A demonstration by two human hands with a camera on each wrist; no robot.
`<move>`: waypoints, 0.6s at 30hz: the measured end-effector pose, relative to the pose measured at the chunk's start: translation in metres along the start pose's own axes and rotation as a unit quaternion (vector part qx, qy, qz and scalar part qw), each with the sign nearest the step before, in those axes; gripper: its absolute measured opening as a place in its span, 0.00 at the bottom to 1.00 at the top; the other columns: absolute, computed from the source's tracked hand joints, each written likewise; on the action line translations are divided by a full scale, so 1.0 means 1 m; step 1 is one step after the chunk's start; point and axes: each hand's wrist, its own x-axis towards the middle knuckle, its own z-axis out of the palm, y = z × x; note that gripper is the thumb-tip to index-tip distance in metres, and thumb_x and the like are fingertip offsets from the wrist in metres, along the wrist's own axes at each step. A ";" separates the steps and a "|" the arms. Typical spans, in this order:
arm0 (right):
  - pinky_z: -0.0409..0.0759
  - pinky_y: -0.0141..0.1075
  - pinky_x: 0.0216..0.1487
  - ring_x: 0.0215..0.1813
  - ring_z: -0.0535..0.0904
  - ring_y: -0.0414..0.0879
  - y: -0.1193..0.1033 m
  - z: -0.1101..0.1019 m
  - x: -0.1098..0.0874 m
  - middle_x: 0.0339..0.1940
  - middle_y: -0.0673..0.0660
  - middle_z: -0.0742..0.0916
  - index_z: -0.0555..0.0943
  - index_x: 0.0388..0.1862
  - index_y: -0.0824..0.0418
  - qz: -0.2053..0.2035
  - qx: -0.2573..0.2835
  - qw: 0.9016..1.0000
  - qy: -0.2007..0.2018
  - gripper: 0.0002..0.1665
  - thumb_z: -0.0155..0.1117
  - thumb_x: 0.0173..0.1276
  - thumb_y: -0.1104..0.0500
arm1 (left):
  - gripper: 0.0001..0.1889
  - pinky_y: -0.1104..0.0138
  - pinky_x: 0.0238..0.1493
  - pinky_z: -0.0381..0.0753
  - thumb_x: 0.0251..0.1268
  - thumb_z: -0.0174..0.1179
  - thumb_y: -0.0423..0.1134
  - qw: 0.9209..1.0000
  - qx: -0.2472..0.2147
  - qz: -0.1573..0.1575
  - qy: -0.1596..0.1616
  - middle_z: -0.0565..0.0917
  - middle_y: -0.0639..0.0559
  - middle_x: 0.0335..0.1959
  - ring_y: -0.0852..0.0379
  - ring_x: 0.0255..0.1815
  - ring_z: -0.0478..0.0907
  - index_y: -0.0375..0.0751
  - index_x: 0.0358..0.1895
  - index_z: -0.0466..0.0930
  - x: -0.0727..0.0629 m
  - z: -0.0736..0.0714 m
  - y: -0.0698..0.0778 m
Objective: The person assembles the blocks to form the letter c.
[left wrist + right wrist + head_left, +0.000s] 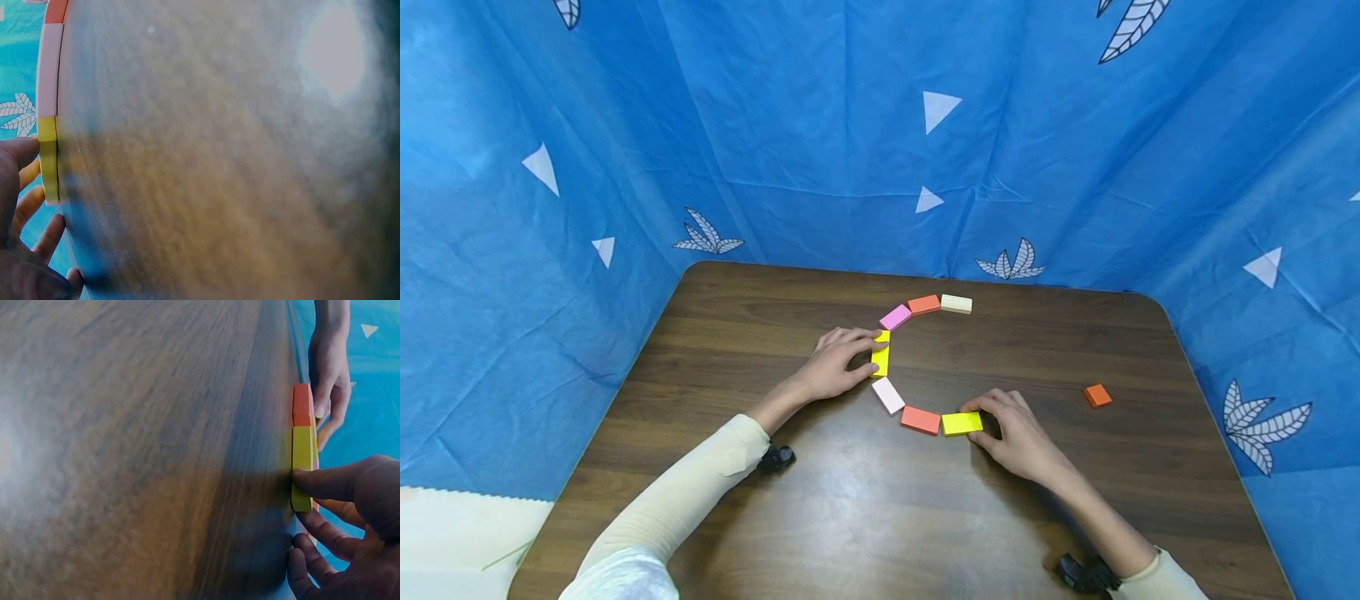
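Observation:
Flat on the table, coloured blocks form a C-shaped curve open to the right. My left hand (835, 364) holds a yellow block (882, 360) on the curve's left side, thumb at its near end and fingers at its far end. At the curve's near end, my right hand (1017, 435) pinches another yellow block (961, 424) between thumb and fingers, as the right wrist view also shows. A red block (921, 420) lies beside that one, then a pale pink block (888, 396). Beyond the left hand lie a pink block (896, 317), an orange-red block (924, 305) and a cream block (957, 304).
A lone orange block (1097, 396) lies on the right part of the brown wooden table (820, 517). Blue patterned cloth (850, 150) hangs behind the table and at both sides. Each wrist wears a small black device.

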 end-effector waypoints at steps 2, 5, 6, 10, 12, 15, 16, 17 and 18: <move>0.71 0.44 0.51 0.51 0.73 0.47 0.000 0.000 0.000 0.53 0.49 0.88 0.89 0.56 0.50 0.000 -0.001 1.000 0.000 0.22 0.82 0.65 0.63 | 0.24 0.34 0.86 0.51 0.79 0.64 0.50 1.000 0.001 0.000 0.001 0.75 0.54 0.81 0.45 0.78 0.72 0.55 0.74 0.80 0.000 0.000 0.000; 0.71 0.44 0.51 0.52 0.72 0.47 -0.001 0.000 0.001 0.53 0.49 0.89 0.89 0.56 0.50 0.000 -0.002 1.000 0.001 0.22 0.82 0.64 0.63 | 0.24 0.34 0.85 0.52 0.79 0.64 0.50 1.000 0.002 0.001 0.002 0.75 0.54 0.81 0.45 0.78 0.72 0.55 0.74 0.80 0.001 0.000 0.000; 0.71 0.44 0.51 0.52 0.72 0.47 -0.001 0.000 0.001 0.53 0.49 0.89 0.89 0.56 0.50 0.000 -0.002 1.000 0.002 0.22 0.82 0.64 0.63 | 0.24 0.34 0.85 0.52 0.79 0.64 0.50 1.000 0.002 0.001 0.002 0.75 0.54 0.81 0.45 0.78 0.72 0.55 0.74 0.80 0.001 0.000 0.000; 0.72 0.44 0.52 0.52 0.72 0.47 -0.001 0.000 0.000 0.55 0.50 0.88 0.89 0.57 0.50 0.002 -0.001 1.000 -0.001 0.23 0.82 0.64 0.62 | 0.24 0.34 0.85 0.53 0.80 0.64 0.50 1.000 0.001 -0.002 -0.002 0.75 0.54 0.81 0.45 0.79 0.71 0.56 0.74 0.80 0.000 -0.001 0.001; 0.72 0.44 0.52 0.52 0.72 0.47 -0.001 0.000 -0.001 0.56 0.50 0.88 0.88 0.59 0.51 0.004 0.000 1.000 -0.003 0.24 0.83 0.64 0.62 | 0.24 0.34 0.85 0.52 0.80 0.63 0.50 1.000 0.001 -0.003 -0.004 0.75 0.54 0.81 0.45 0.79 0.71 0.56 0.74 0.80 -0.001 -0.001 0.001; 0.73 0.44 0.52 0.53 0.73 0.47 0.000 -0.002 -0.001 0.57 0.50 0.88 0.87 0.60 0.52 0.004 0.001 1.000 -0.005 0.25 0.83 0.64 0.61 | 0.24 0.34 0.85 0.52 0.80 0.63 0.50 1.000 0.001 -0.003 -0.005 0.74 0.54 0.81 0.45 0.79 0.71 0.56 0.74 0.80 -0.001 -0.001 0.001; 0.73 0.44 0.53 0.53 0.73 0.47 0.000 -0.002 -0.001 0.57 0.50 0.88 0.87 0.61 0.52 0.003 0.002 1.000 -0.006 0.26 0.83 0.64 0.60 | 0.24 0.35 0.85 0.52 0.80 0.63 0.51 1.000 0.001 -0.003 -0.004 0.74 0.54 0.81 0.45 0.79 0.71 0.56 0.74 0.80 -0.001 -0.001 0.001; 0.73 0.44 0.53 0.53 0.73 0.47 0.001 -0.003 -0.002 0.58 0.50 0.88 0.87 0.61 0.52 0.001 0.003 1.000 -0.007 0.27 0.83 0.64 0.59 | 0.24 0.35 0.85 0.52 0.80 0.63 0.51 1.000 0.002 -0.004 -0.004 0.74 0.54 0.81 0.45 0.79 0.71 0.57 0.74 0.80 -0.001 -0.001 0.001; 0.74 0.45 0.54 0.54 0.73 0.47 0.001 -0.005 -0.002 0.58 0.51 0.88 0.86 0.62 0.52 -0.001 0.004 1.000 -0.010 0.28 0.84 0.64 0.58 | 0.24 0.35 0.85 0.53 0.80 0.63 0.51 1.000 0.002 -0.004 -0.004 0.75 0.54 0.81 0.46 0.79 0.71 0.57 0.74 0.80 -0.001 0.000 0.001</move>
